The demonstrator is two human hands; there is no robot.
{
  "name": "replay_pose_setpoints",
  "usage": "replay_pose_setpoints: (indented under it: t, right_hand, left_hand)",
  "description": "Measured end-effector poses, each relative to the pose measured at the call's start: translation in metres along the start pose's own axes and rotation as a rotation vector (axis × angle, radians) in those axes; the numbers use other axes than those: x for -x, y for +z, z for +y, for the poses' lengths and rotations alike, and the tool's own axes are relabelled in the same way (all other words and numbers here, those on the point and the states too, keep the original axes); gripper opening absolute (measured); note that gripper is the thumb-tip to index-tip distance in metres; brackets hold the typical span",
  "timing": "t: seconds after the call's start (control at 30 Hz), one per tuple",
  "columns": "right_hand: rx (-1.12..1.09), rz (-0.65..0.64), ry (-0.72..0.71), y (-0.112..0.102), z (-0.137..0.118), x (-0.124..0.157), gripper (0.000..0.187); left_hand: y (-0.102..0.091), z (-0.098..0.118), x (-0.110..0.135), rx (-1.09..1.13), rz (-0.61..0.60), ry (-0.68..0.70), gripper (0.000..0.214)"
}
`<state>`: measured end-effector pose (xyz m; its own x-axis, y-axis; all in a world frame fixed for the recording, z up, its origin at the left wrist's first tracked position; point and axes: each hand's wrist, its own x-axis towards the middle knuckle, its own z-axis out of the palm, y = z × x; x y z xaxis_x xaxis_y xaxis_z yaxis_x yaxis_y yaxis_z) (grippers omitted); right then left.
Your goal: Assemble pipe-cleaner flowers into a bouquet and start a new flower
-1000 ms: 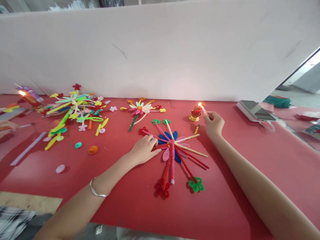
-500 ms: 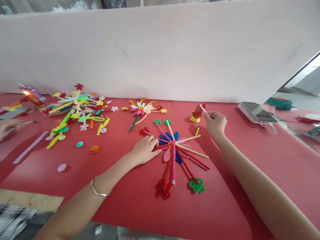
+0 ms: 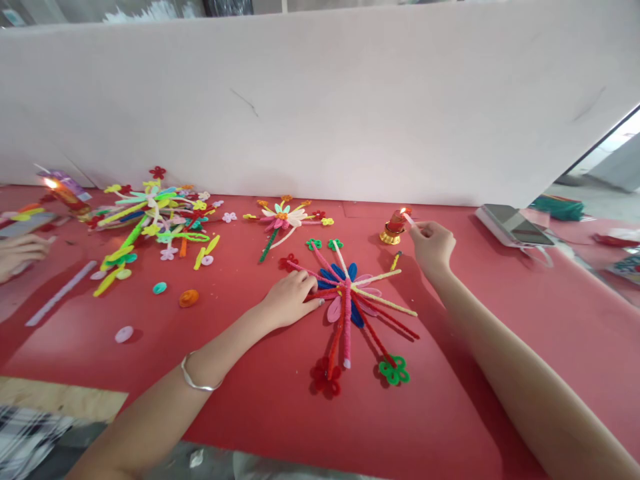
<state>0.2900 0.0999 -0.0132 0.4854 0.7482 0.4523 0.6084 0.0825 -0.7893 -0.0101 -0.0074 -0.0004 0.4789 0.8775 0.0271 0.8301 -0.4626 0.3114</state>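
A pipe-cleaner flower [image 3: 347, 320] lies spread on the red table, with pink, red and cream stems fanning out around blue and pink petals. Its left-hand stems are pinched in my left hand [image 3: 290, 298], which rests on the table. Green loop flowers [image 3: 395, 370] and a dark red one [image 3: 326, 378] sit at some stem ends. Between the fingertips of my right hand [image 3: 433, 247] is a thin white glue stick [image 3: 409, 218]. Its tip is at the flame of a red candle [image 3: 397, 221] in a gold holder.
Left of centre lies a heap of colourful pipe-cleaner flowers [image 3: 150, 207]. A smaller finished-looking flower [image 3: 283, 217] is at the back. Loose coils [image 3: 189, 298] dot the table. A lit candle [image 3: 65, 193] and another person's hand [image 3: 23, 255] are far left. A white device [image 3: 513, 225] lies right.
A small flame now shows clearly at the glue stick's tip by the candle. My hands have barely moved. The other person's hand at far left has shifted slightly right.
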Motion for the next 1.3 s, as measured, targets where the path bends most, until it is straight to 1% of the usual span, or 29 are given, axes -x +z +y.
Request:
replay_pose_setpoints:
  t: [0.27, 0.53, 0.7, 0.8, 1.0, 1.17, 1.23, 1.3]
  right_hand:
    - [-0.002, -0.008, 0.008, -0.001, -0.001, -0.001, 0.019]
    - [-0.011, -0.009, 0.018, 0.001, 0.002, -0.001, 0.019]
    - [-0.103, 0.011, 0.025, 0.002, -0.002, 0.006, 0.024]
    - [-0.189, -0.018, 0.03, 0.001, -0.002, 0.011, 0.022]
    - [-0.253, -0.048, 0.012, 0.003, 0.001, 0.015, 0.022]
    - [-0.323, -0.09, 0.011, 0.0, -0.006, 0.022, 0.02]
    - [-0.337, -0.13, -0.014, -0.003, -0.012, 0.027, 0.027]
    - [-0.328, -0.197, -0.036, -0.006, -0.019, 0.032, 0.036]
  left_hand:
    - [0.0, -0.001, 0.0, -0.008, -0.001, 0.004, 0.021]
    - [-0.003, -0.002, 0.001, 0.037, -0.012, 0.02, 0.017]
    - [-0.009, -0.003, 0.002, 0.101, -0.018, 0.05, 0.011]
    - [-0.012, -0.004, 0.003, 0.137, -0.028, 0.045, 0.009]
    - [-0.015, -0.004, 0.003, 0.169, -0.025, 0.022, 0.011]
    - [-0.021, 0.0, 0.003, 0.164, -0.04, 0.021, 0.011]
    - [-0.022, 0.0, 0.002, 0.169, -0.044, 0.022, 0.012]
    - [-0.022, 0.0, 0.002, 0.172, -0.045, 0.029, 0.012]
